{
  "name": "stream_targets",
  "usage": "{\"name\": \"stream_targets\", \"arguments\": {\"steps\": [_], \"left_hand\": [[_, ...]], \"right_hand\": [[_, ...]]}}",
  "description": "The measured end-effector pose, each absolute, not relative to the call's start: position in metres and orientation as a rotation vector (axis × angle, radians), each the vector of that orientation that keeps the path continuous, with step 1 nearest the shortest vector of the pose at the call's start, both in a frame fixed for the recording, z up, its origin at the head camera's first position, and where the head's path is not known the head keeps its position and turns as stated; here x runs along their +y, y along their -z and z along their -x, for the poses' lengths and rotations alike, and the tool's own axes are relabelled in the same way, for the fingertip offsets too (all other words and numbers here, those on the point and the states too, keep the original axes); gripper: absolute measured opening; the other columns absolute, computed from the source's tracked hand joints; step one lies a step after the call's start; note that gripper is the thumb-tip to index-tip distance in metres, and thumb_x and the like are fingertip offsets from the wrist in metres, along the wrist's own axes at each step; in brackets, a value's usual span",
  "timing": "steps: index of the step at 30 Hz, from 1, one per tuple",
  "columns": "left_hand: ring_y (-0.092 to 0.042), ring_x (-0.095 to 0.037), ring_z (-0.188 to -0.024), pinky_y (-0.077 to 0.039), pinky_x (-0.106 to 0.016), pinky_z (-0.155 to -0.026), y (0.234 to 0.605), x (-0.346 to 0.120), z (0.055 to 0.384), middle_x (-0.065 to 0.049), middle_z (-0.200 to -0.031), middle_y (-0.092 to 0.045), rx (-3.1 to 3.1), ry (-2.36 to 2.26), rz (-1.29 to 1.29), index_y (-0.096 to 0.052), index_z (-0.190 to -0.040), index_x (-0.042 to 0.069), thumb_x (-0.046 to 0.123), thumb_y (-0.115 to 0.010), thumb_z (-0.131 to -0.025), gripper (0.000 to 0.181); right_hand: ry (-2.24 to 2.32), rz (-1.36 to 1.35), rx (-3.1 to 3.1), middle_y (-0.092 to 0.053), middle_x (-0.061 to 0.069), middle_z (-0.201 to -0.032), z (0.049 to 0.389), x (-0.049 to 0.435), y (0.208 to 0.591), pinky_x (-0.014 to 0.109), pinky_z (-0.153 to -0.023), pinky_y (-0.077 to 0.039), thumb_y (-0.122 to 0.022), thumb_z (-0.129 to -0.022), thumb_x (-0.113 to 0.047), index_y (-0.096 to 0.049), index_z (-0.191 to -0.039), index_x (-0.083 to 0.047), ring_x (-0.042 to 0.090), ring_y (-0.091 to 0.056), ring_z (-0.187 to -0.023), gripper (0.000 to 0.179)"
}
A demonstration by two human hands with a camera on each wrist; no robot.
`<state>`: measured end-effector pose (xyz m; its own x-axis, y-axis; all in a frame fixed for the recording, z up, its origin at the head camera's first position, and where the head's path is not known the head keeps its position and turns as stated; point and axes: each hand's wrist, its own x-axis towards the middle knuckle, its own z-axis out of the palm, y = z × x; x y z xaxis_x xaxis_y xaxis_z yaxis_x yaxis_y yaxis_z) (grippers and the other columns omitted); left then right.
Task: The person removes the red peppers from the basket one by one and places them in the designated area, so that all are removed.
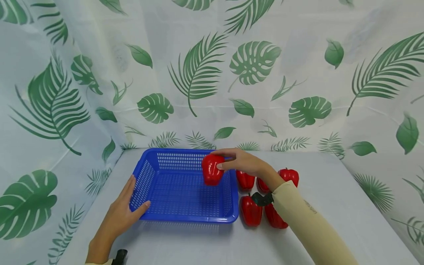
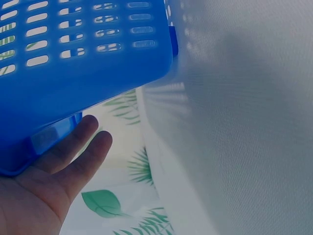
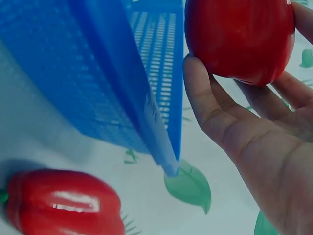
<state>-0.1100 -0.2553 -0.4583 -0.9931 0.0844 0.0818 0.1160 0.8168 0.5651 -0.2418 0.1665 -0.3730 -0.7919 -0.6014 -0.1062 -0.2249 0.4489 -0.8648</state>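
Observation:
My right hand [image 1: 246, 162] holds a shiny red bell pepper [image 1: 211, 173] over the right part of a blue plastic basket [image 1: 175, 191]. In the right wrist view the thumb and fingers grip this bell pepper [image 3: 239, 39] beside the basket wall [image 3: 112, 83]. At the basket's front left corner rests my left hand [image 1: 120, 211], fingers extended along the outside and thumb near the front rim. The left wrist view shows two straight fingers [image 2: 88, 156] of it by the basket wall [image 2: 98, 68]. No other pepper shows inside the basket.
Several red bell peppers [image 1: 251, 211] lie on the white tabletop [image 1: 331, 206], right of the basket and partly hidden under my right forearm. A white curtain with green leaf prints [image 1: 205, 125] closes off the back and the left side.

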Motion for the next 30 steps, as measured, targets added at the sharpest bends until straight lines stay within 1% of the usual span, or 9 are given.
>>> {"name": "stream_targets", "arguments": {"steps": [3, 8, 14, 22, 30], "left_hand": [[-0.020, -0.057, -0.155, -0.025, -0.078, -0.115, 0.458, -0.255, 0.109, -0.023, -0.177, -0.007, -2.949, 0.927, 0.161, -0.005, -0.171, 0.002, 0.054, -0.069, -0.100, 0.109], [-0.021, -0.057, -0.155, -0.025, -0.079, -0.115, 0.458, -0.255, 0.109, -0.024, -0.177, -0.008, -2.949, 0.920, 0.161, -0.006, -0.171, 0.001, 0.054, -0.070, -0.099, 0.110], [-0.020, -0.057, -0.155, -0.025, -0.079, -0.115, 0.458, -0.254, 0.112, -0.024, -0.177, -0.006, -2.975, 0.902, 0.147, -0.004, -0.171, 0.002, 0.056, -0.069, -0.099, 0.111], [-0.021, -0.058, -0.155, -0.025, -0.080, -0.114, 0.457, -0.254, 0.112, -0.025, -0.177, -0.007, -2.977, 0.905, 0.152, -0.004, -0.171, 0.002, 0.056, -0.069, -0.099, 0.111], [-0.021, -0.058, -0.154, -0.025, -0.079, -0.114, 0.457, -0.254, 0.112, -0.025, -0.177, -0.007, -2.964, 0.896, 0.164, -0.005, -0.171, 0.001, 0.055, -0.070, -0.099, 0.111]], "right_hand": [[1.280, 0.675, 2.329, -0.058, 0.003, -0.152, 0.239, 0.173, 0.372, 0.061, -0.106, -0.052, -0.079, -0.093, -0.040, -0.059, -0.155, -0.029, 0.037, -0.049, -0.143, 0.066], [1.307, 0.672, 2.337, -0.056, 0.005, -0.154, 0.235, 0.186, 0.371, 0.062, -0.104, -0.054, -0.081, -0.093, -0.039, -0.059, -0.156, -0.026, 0.038, -0.051, -0.142, 0.068], [1.347, 0.670, 2.327, -0.055, 0.005, -0.156, 0.229, 0.205, 0.373, 0.064, -0.107, -0.051, -0.080, -0.093, -0.039, -0.058, -0.156, -0.025, 0.039, -0.050, -0.143, 0.068], [1.347, 0.617, 2.359, -0.053, 0.005, -0.159, 0.221, 0.225, 0.375, 0.067, -0.110, -0.047, -0.078, -0.094, -0.040, -0.057, -0.158, -0.028, 0.041, -0.047, -0.145, 0.068], [1.339, 0.553, 2.387, -0.061, 0.008, -0.152, 0.213, 0.241, 0.372, 0.070, -0.110, -0.045, -0.080, -0.094, -0.039, -0.056, -0.158, -0.028, 0.042, -0.051, -0.143, 0.069]]}}
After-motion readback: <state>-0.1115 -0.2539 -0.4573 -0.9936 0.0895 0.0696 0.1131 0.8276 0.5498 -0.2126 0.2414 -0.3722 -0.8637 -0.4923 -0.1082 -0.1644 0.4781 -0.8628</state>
